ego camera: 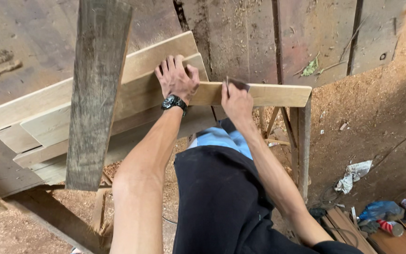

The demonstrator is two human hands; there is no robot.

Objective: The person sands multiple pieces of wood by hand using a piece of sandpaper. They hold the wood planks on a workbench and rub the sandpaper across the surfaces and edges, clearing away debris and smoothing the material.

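A person's left hand (pixel 177 77) lies flat, fingers spread, on a pale plank (pixel 259 94) atop a trestle (pixel 301 136), the right hand (pixel 236 101) pinching a thin blade (pixel 237 84) upright against its surface; stiff, light-looking wood, best gripped along its edges, with red-and-white cans (pixel 402 218) beyond on sawdust.

Left hand (pixel 177 80) flat on stacked planks (pixel 38 122); right hand (pixel 236 101) on narrow board (pixel 269 94) jutting right; upright plank (pixel 95 94) left, in front; cans (pixel 402 216) on floor, lower right.
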